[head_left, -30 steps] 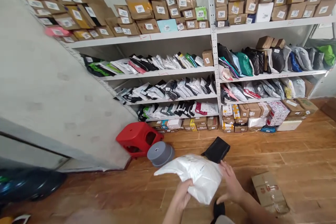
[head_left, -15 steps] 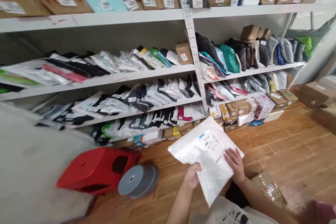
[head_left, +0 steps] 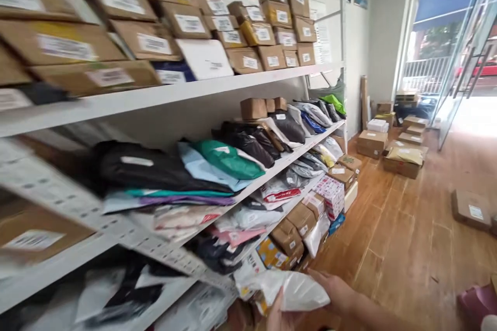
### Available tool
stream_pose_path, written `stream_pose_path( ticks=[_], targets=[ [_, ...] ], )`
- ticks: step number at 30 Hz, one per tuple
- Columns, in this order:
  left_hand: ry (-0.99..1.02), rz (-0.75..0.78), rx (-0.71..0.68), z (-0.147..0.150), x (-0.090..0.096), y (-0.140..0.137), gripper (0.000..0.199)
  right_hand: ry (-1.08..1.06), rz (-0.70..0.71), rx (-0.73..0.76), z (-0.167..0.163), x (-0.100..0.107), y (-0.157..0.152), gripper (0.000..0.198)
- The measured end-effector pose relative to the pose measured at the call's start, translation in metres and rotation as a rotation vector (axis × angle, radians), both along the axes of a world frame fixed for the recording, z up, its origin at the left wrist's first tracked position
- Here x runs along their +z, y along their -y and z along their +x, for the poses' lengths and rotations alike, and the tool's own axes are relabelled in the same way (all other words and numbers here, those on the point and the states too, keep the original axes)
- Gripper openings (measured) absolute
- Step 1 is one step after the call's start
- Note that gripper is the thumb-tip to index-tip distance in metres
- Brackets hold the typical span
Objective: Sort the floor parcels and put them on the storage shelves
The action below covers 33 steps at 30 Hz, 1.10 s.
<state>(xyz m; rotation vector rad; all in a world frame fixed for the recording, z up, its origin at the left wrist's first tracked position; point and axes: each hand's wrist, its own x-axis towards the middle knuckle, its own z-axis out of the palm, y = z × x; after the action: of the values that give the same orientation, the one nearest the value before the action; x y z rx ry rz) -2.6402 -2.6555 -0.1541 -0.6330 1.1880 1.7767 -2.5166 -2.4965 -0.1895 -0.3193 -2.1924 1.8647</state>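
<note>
Low in the view I hold a white plastic mailer bag, now seen at a slant so that its label does not show. My left hand grips its near edge, partly cut off by the bottom of the picture. On the bag's right side is my right hand, its fingers mostly hidden behind the bag. Just beyond the bag, cardboard boxes and bagged parcels fill the lower part of the white metal shelving.
Labelled cartons line the top shelf. More boxes stand on the wooden floor near a glass door. A flat carton and a pinkish object lie at the right.
My view has swung right, toward the right shelving and the door. The bag has tilted and sits lower in view, still in both hands. The red stool has left the view.
</note>
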Motion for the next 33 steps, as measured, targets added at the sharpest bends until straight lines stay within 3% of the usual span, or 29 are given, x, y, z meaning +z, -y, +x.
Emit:
stream_pose_path(
  ticks=[6, 10, 14, 18, 21, 25, 27, 30, 33],
  targets=[
    [0.152, 0.119, -0.293, -0.066, 0.004, -0.139, 0.059, 0.09, 0.119, -0.143, -0.036, -0.006, -0.108, 0.064],
    [0.007, 0.18, -0.556, -0.126, -0.023, -0.239, 0.055, 0.142, 0.18, -0.206, -0.073, -0.012, -0.195, 0.059],
    [-0.14, 0.107, -0.7, -0.187, -0.041, -0.354, 0.049, 0.143, 0.12, -0.392, -0.119, -0.021, -0.29, 0.054],
    [-0.393, 0.119, -0.952, -0.249, -0.025, -0.46, 0.061, 0.118, 0.081, -0.654, -0.149, -0.024, -0.385, 0.051],
    [-0.547, 0.118, -1.127, -0.291, -0.01, -0.535, 0.068, 0.148, 0.057, -0.905, -0.148, -0.031, -0.45, 0.054],
    [-0.737, 0.035, -1.163, -0.327, -0.012, -0.65, 0.061, 0.236, 0.01, -1.22, -0.117, -0.059, -0.524, 0.054],
    [-0.961, -0.031, -1.121, -0.338, -0.018, -0.717, 0.051, 0.277, -0.008, -1.3, -0.1, -0.077, -0.561, 0.047],
    [-1.357, -0.255, -1.085, -0.354, -0.026, -0.822, 0.048, 0.328, -0.027, -1.324, -0.087, -0.094, -0.625, 0.039],
    [-1.497, -0.481, -1.105, -0.376, -0.032, -0.925, 0.055, 0.38, -0.062, -1.227, -0.092, -0.096, -0.701, 0.039]
  ],
)
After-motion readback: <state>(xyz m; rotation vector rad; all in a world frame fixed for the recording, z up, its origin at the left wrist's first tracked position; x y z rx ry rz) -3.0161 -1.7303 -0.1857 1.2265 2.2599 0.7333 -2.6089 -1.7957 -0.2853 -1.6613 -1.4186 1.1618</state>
